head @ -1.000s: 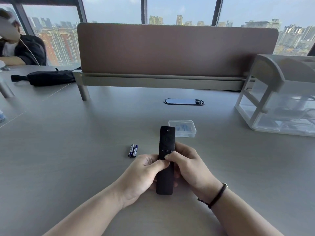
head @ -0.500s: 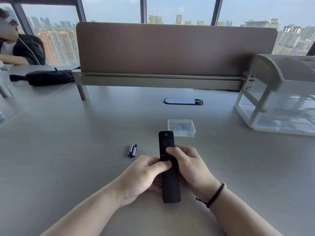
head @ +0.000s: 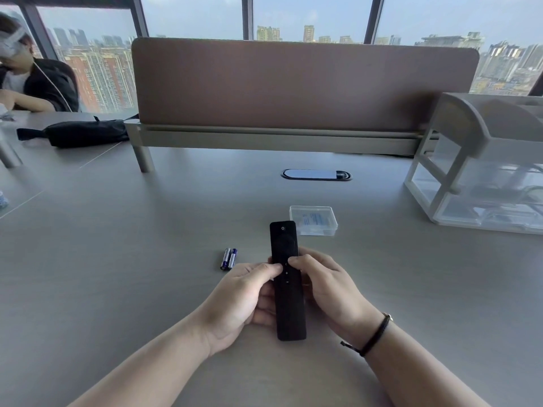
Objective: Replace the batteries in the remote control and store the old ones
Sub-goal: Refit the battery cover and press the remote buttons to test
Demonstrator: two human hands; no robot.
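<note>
Over the last second the remote (head: 286, 279) has slid toward the person, button side up, left hand (head: 245, 298) and right hand (head: 326, 284) both gripping it above the tabletop (head: 117, 259). Probably easing its back cover off; two batteries (head: 229, 259) wait just left.

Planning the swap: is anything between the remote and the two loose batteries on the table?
Nothing visible. The batteries lie on bare table just left of the remote, which the left hand and right hand hold.
</note>
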